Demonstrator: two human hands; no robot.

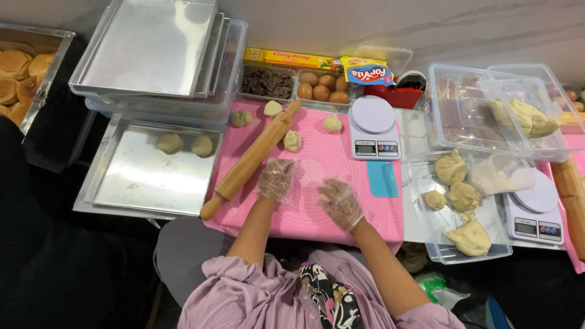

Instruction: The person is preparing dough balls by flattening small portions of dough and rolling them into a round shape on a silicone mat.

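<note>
while both gloved hands, left hand [276, 178] & right hand [339, 202], rest open on pink mat [317, 158], clear tub [426, 225] holds dough lumps [463, 196].

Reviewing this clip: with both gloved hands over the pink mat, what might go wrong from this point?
The rolling pin lies tilted with its near end at the pink mat edge, by the left hand; a nudge might roll it off. The right hand seems to hold dough, which may stick to the loose glove. The baking tray with two dough balls overhangs its support and might tip.
</note>
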